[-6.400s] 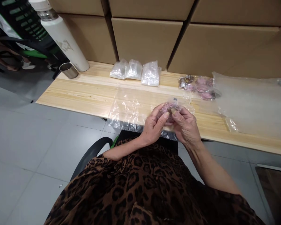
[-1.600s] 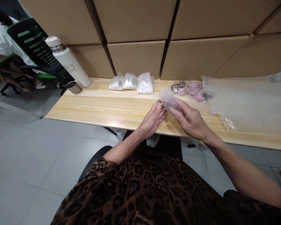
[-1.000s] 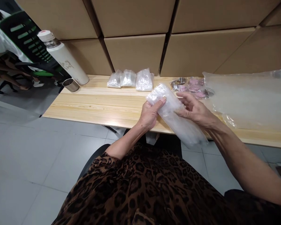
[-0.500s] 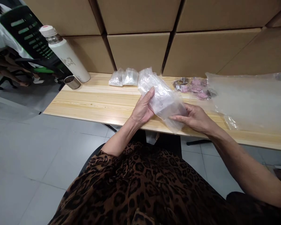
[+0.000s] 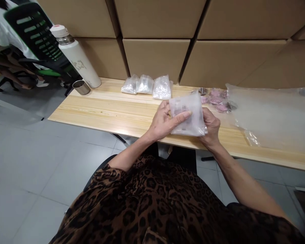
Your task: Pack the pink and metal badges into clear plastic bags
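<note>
Both hands hold a translucent plastic bag [image 5: 189, 122], folded into a compact square above the table's front edge. Across its front lies the thumb of my left hand [image 5: 165, 121], with the fingers partly behind it. My right hand [image 5: 210, 128] grips the bag's right side, fingers curled and partly hidden behind the plastic. Something faintly darker shows through the bag, too blurred to name. Behind the hands stand several wrapped clear packets, among them a left packet [image 5: 130, 84], a middle packet [image 5: 145, 84] and a right packet [image 5: 162, 87].
Pink and dark items in clear wrappers [image 5: 216, 98] lie beside a large plastic sheet or bag [image 5: 271, 115] on the wooden table [image 5: 104, 110]. A white thermos [image 5: 80, 61] and metal cup [image 5: 81, 87] stand left. Cardboard boxes [image 5: 155, 56] line the back; a person sits near a green-black chair [image 5: 35, 34].
The long, loose bag has been folded over into a smaller square. My left thumb now lies across its front, and my right hand has moved inward. The right packet behind is now uncovered.
</note>
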Available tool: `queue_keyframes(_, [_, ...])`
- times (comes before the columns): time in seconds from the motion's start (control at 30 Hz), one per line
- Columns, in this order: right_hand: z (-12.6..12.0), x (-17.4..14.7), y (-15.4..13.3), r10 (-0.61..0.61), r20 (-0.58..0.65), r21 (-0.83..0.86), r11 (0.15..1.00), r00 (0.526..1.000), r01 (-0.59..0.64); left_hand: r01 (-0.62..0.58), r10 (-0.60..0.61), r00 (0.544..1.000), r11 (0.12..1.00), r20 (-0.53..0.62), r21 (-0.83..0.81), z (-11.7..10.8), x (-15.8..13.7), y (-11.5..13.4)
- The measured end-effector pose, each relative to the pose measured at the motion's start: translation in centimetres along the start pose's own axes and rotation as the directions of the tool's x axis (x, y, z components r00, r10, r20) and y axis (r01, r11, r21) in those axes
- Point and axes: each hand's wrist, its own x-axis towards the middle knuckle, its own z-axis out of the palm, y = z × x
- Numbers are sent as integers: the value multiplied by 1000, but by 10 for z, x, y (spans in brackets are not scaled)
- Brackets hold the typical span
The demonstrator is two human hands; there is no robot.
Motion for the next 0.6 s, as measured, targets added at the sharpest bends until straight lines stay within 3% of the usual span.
queue_keyframes(0.07, [8, -3, 5, 16, -85, 30, 999, 996, -14, -2, 3, 999, 999, -32, 49, -2, 0, 1])
queue_keyframes(0.13, [14, -5, 9, 18, -168, 65, 998, 986, -7, 113, -114, 993, 985, 2, -132, -1, -1, -1])
queue_keyframes(0.2, [19, -5, 12, 3, -208, 97, 995, 978, 18, 242, -244, 969, 906, 38, -348, 1, -2, -4])
queue_keyframes(0.27, [23, -4, 15, -23, -171, 122, 992, 985, 44, 294, -324, 946, 836, 15, -464, -1, 1, -7])
queue_keyframes(0.33, [26, -1, 16, -28, -90, 157, 987, 996, 42, 264, -334, 941, 829, -59, -493, -11, 10, -8])
queue_keyframes(0.47, [29, 1, 18, 47, -24, 200, 979, 999, -41, 98, -176, 957, 945, -232, -313, -57, 55, -7])
queue_keyframes(0.6, [30, 0, 21, 103, 6, 202, 974, 995, -102, -14, 47, 950, 994, -310, 107, -106, 125, -14])
